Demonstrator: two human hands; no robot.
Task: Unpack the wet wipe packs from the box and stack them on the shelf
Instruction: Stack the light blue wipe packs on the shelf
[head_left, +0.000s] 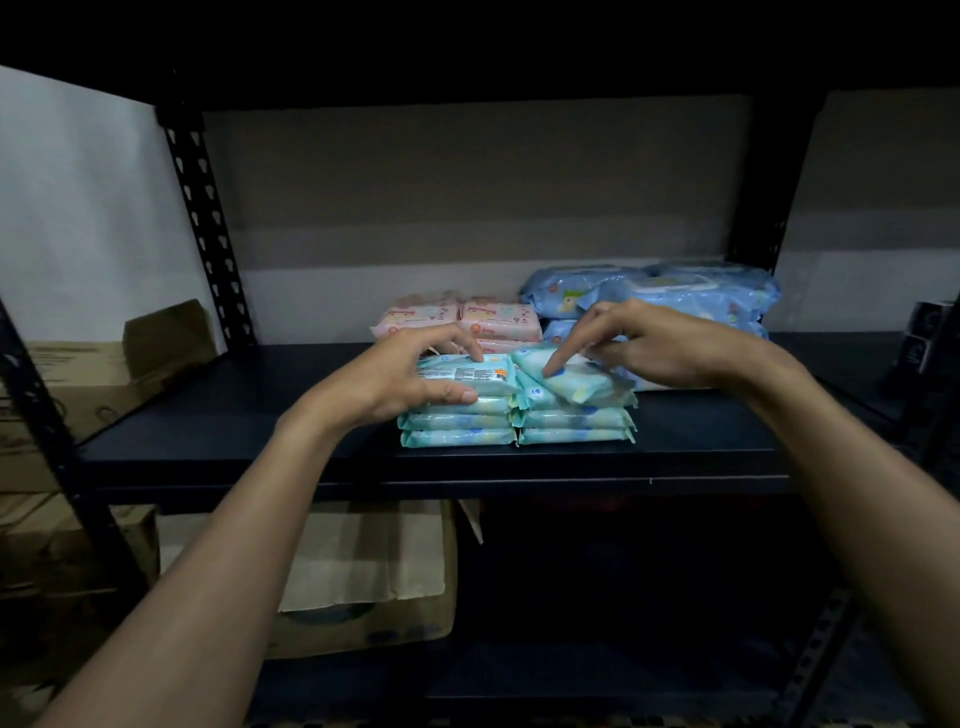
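Left grip (395, 379) clamps top pack (467, 375); right grip (639, 348), spread, touches tilted pack (576, 385).

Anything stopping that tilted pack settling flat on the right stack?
Nothing visible does. The tilted pack rests on the right stack under the right hand; the left hand grips the left stack's top pack.

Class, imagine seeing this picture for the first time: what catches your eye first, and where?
Two stacks of teal wipe packs stand at the front of the dark shelf. The left hand grips the top pack of the left stack; the right hand touches a tilted pack on the right one. Pink packs and blue packs sit behind.
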